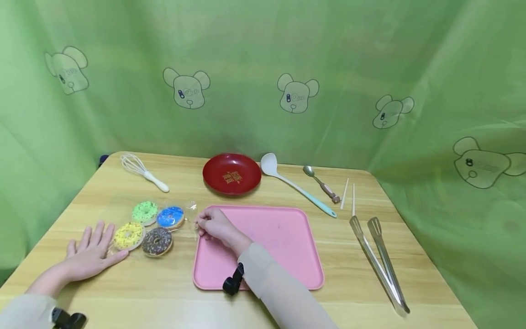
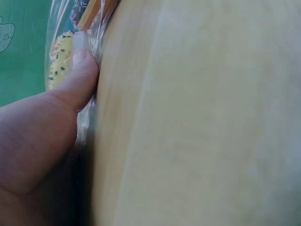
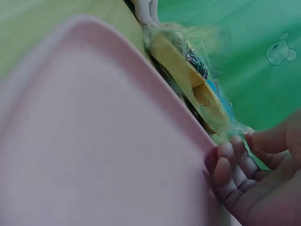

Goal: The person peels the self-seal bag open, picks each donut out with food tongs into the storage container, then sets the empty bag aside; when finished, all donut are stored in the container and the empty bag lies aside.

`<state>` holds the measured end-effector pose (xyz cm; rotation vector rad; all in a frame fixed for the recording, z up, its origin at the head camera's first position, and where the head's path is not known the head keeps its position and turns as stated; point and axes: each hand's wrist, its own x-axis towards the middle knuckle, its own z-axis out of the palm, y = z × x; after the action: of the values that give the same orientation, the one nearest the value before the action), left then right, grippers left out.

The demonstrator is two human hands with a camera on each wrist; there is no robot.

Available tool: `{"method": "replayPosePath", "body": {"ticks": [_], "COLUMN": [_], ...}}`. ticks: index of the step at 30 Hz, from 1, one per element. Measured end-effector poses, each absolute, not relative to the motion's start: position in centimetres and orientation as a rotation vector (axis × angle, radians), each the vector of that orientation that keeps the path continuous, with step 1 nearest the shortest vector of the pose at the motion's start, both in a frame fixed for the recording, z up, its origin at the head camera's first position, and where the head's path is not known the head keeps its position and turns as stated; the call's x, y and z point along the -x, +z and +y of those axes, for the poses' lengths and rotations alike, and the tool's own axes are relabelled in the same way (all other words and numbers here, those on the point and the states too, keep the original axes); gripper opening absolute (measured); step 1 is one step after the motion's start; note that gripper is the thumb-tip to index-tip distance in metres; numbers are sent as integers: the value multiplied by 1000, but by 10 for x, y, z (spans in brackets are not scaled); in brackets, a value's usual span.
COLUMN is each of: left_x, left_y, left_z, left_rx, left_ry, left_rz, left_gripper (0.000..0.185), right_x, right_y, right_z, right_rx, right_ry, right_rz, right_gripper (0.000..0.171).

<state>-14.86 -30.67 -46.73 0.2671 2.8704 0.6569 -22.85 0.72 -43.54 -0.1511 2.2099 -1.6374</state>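
Several toy-like donuts lie together in a clear plastic bag [image 1: 191, 206] on the table: a green one [image 1: 144, 212], a blue one [image 1: 170, 217], a yellow one [image 1: 129, 236] and a chocolate one [image 1: 157, 241] with sprinkles. My left hand [image 1: 89, 253] rests with fingers spread at the bag's left side. In the left wrist view its thumb [image 2: 77, 77] presses the bag beside the yellow donut. My right hand [image 1: 218, 227] pinches the bag's right end between thumb and fingertips, over the left rim of a pink tray [image 1: 271, 256]. The right wrist view shows the plastic stretched toward those fingers.
Behind the tray stands a red plate [image 1: 232, 174]. A whisk [image 1: 144, 172] lies at the back left. To the right are a white-and-blue ladle [image 1: 297, 186], a spoon [image 1: 322, 184], white sticks [image 1: 345, 194] and metal tongs [image 1: 382, 265]. A green curtain [image 1: 246, 45] surrounds the table.
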Motion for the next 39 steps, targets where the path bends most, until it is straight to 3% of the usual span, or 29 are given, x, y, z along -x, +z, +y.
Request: {"method": "replayPosePath", "body": {"ticks": [4,14,22,25,32,39], "left_x": [148,148,148,148,148,148], "left_y": [-469,-468,-469,-468,-468,-468], "left_z": [-306,-304,-306,-305,-304,-305], "left_rx": [-256,-252,-248,-247,-253,-258], "left_ry": [668,680,677,677,674,666], "left_rz": [2870,2865,2868,2867,2868,2881], "left_gripper": [93,93,93,93,93,93], "right_x": [235,246,248,248,247,245], "right_y": [-431,-425,-429,-430,-431,-434], "right_z": [-3,-19,-16,-12,-2,6], "right_rx": [158,125,130,128,60,33], "right_ry": [-1591,-1450,-1480,-1519,-1599,-1657], "right_rz": [2289,2434,2409,2376,2330,2286], "right_gripper": [9,37,43,39,13,10]}}
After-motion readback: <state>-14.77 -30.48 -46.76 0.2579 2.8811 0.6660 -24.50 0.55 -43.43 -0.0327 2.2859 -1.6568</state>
